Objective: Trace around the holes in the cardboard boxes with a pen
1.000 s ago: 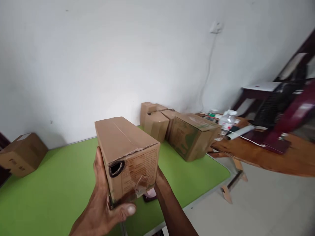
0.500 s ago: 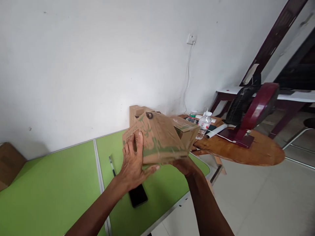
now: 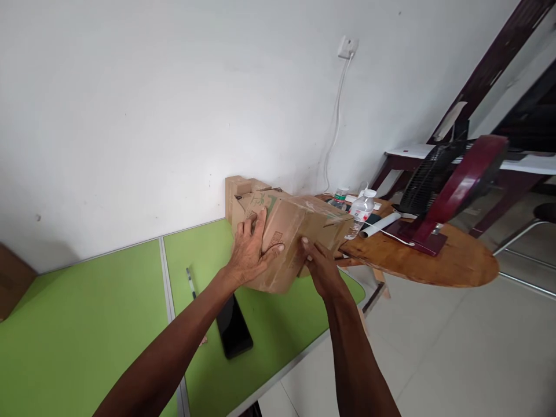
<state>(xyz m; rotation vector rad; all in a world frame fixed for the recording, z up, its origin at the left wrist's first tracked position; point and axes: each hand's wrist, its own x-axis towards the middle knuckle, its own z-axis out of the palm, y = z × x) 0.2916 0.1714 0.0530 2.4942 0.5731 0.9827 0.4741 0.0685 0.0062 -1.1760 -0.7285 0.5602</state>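
Note:
Between my two hands is a brown cardboard box (image 3: 282, 269) with green print and clear tape, tilted over the green table. My left hand (image 3: 247, 255) presses on its left side, thumb stretched along the near face. At its right side my right hand (image 3: 322, 269) grips the edge, thumb on the near face and fingers hidden. Another cardboard box (image 3: 336, 229) stands close behind on the right, and more cardboard boxes (image 3: 234, 188) sit against the wall. Below my left forearm lie a black phone (image 3: 234, 329) and a pen (image 3: 190, 281).
The green folding table (image 3: 99, 324) has a metal seam. A brown box (image 3: 13, 278) sits at its far left. On the wooden table (image 3: 469, 266) to the right stand a dark red fan (image 3: 460, 191), a water bottle (image 3: 361, 211) and a white roll (image 3: 380, 225).
The box has turned, so a plain printed side now faces me. My right hand has come up from underneath to its right edge. My left hand has shifted slightly up and right.

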